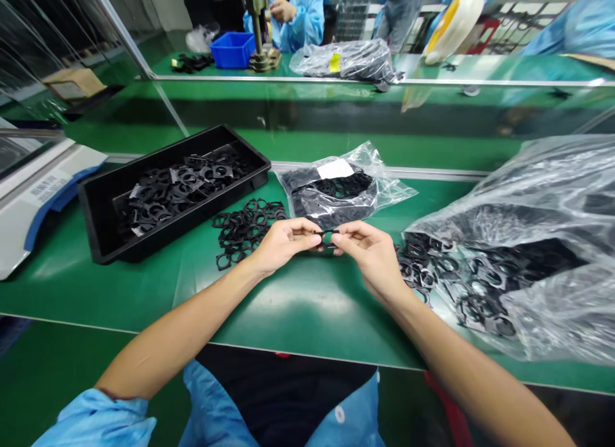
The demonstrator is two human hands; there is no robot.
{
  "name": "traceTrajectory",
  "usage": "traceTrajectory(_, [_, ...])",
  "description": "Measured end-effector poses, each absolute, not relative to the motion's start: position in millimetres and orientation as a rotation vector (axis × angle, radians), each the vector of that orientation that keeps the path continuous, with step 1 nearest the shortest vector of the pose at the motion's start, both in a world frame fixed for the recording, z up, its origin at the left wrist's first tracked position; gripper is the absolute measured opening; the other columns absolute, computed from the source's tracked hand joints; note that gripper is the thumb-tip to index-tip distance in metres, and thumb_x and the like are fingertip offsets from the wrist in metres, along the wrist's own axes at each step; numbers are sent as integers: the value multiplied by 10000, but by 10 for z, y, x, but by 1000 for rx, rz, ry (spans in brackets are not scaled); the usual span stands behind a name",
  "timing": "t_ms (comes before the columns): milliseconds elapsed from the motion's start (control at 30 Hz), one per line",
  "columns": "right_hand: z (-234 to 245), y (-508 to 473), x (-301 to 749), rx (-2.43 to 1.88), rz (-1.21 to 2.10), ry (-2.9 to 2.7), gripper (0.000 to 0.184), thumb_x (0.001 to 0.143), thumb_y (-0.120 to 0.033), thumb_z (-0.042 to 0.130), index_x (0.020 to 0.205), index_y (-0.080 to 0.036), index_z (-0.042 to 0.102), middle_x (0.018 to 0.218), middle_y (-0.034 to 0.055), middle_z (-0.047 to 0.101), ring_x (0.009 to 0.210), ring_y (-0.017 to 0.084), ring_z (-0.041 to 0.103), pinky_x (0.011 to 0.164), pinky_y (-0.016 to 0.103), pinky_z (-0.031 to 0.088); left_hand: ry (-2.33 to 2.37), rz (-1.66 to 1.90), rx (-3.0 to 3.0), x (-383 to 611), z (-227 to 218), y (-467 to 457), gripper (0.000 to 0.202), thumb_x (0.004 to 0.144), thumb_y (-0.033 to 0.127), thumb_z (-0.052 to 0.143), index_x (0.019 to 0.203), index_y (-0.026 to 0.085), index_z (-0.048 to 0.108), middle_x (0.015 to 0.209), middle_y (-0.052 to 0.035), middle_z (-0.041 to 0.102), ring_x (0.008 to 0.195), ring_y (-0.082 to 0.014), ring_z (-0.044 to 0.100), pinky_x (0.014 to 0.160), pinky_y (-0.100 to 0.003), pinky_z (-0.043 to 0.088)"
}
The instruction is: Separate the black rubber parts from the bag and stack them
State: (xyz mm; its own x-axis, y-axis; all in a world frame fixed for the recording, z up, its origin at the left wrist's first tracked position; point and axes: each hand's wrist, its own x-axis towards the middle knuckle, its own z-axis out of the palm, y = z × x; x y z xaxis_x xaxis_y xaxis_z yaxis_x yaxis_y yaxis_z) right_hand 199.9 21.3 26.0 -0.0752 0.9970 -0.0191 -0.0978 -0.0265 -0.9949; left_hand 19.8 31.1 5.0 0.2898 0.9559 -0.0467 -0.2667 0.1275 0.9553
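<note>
My left hand [283, 241] and my right hand [368, 248] meet over the green table [298, 306], both pinching one small black ring-shaped part [327, 236] between fingertips. Just left of my hands lies a loose pile of black rings [245, 228]. To the right, black frame parts [451, 277] spill from a large clear plastic bag [542, 242].
A black tray [103, 210] holding several black frame parts sits at the left. A smaller clear bag of parts [339, 191] with a white label lies behind my hands. A white and blue machine [33, 191] stands at far left. Across the far bench a person in blue [293, 15] works beside a blue bin [233, 48].
</note>
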Motion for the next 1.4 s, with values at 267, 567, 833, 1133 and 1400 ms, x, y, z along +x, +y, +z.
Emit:
traceTrajectory(267, [179,273,2073,-1177,1119,-1329,240,731,-408,796,810,-192,727,762,23,703,646,166,654,672,328,564,868,992,1174,229,31,258,283,710,289,834,850,149,633,791,-18,686,754,-128,673,763,-262,522])
traceTrajectory(567, [164,207,2045,-1133,1119,-1598,212,780,-363,759,911,-199,734,878,47,717,773,179,655,716,310,546,888,1022,1242,213,37,278,300,737,299,799,966,152,672,763,4,650,656,-91,614,659,-222,502])
traceTrajectory(833, [168,240,2027,-1158,1265,-1415,399,653,-497,852,865,-189,711,781,32,702,682,176,661,689,329,576,936,1110,1035,227,60,287,299,706,322,824,853,137,642,748,-9,670,688,-131,688,721,-270,567])
traceTrajectory(1133, [189,229,2037,-1172,1148,-1472,274,708,-448,817,807,-201,751,810,38,700,726,188,652,689,325,561,924,1088,1133,231,18,284,312,682,313,845,839,142,636,761,2,661,695,-110,652,733,-250,540])
traceTrajectory(1400, [201,236,2017,-1145,1269,-1358,342,663,-485,848,787,-192,724,716,15,681,629,167,633,685,340,569,947,1132,1116,226,26,283,326,656,311,869,840,146,656,774,3,682,709,-103,646,728,-231,528])
